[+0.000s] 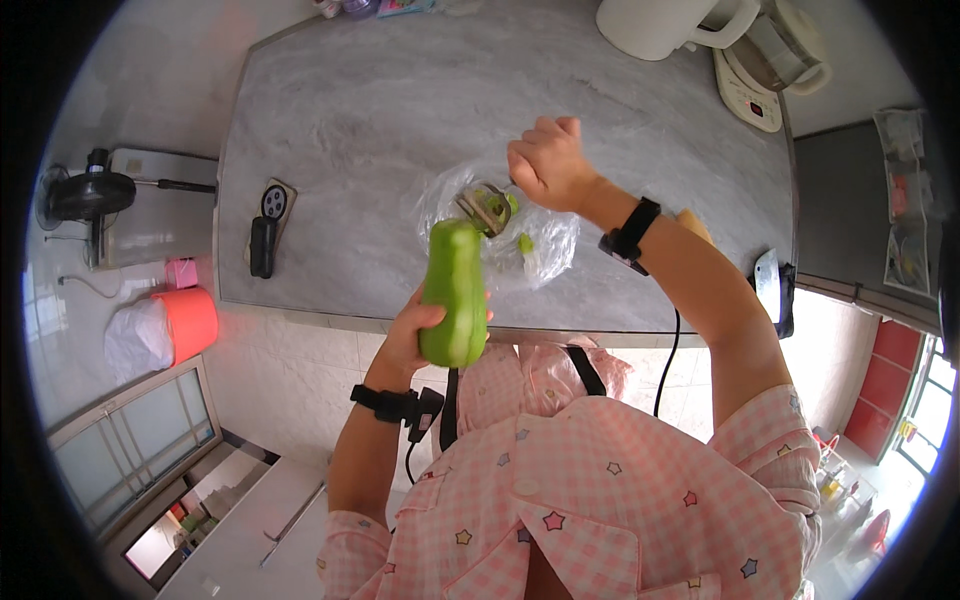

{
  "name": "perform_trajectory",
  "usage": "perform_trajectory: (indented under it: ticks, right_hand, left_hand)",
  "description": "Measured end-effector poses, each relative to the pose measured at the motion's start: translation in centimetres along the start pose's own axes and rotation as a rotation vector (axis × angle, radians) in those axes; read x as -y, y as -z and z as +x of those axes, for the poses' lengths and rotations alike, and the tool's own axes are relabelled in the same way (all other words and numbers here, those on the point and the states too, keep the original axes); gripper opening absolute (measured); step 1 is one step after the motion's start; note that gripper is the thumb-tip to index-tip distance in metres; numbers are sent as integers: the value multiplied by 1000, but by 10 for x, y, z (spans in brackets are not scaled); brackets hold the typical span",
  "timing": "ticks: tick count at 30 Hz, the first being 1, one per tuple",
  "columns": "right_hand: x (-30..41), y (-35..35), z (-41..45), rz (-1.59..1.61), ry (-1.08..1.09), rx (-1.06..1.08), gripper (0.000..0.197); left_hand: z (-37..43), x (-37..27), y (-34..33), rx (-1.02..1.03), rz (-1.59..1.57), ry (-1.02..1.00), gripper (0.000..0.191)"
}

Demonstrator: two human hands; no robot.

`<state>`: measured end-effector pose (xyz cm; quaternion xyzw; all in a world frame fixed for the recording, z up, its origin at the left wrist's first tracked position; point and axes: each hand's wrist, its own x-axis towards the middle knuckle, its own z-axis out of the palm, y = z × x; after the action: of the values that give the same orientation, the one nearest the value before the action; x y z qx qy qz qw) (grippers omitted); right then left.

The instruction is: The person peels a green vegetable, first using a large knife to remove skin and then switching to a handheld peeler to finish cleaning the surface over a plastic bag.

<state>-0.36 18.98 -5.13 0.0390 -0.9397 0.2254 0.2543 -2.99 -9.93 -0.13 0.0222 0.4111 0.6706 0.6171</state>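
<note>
My left hand (pixel 412 330) grips the lower part of a pale green gourd (pixel 454 292) from the left side. The gourd is held up near the table's front edge, its narrower end pointing away from me. Closed in a fist, my right hand (pixel 551 165) holds a peeler (pixel 486 211) whose handle is mostly hidden by the fingers. The peeler's wide head is close to the gourd's far end; whether they touch, I cannot tell. Beneath them a clear plastic bag (pixel 551 259) lies spread on the table, with green peelings (pixel 526 243) on it.
On the grey table (pixel 360 135), a phone (pixel 269 225) lies left. A white kettle (pixel 645 26) and a glass pot on a base (pixel 750 90) stand far right. A cleaver (pixel 766 285) rests at the right edge. A red bin (pixel 187 324) stands left; a cable (pixel 666 367) hangs by my right arm.
</note>
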Motion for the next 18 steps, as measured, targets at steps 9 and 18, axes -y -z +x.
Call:
perform_trajectory:
  ticks: [9, 18]
  right_hand:
    - [14, 32, 21, -92, -56, 74, 20]
    - [0, 9, -2, -272, -157, 176, 17]
  left_hand:
    - [3, -8, 14, 23, -90, -14, 71]
    - [3, -14, 2, 246, -137, 4, 69]
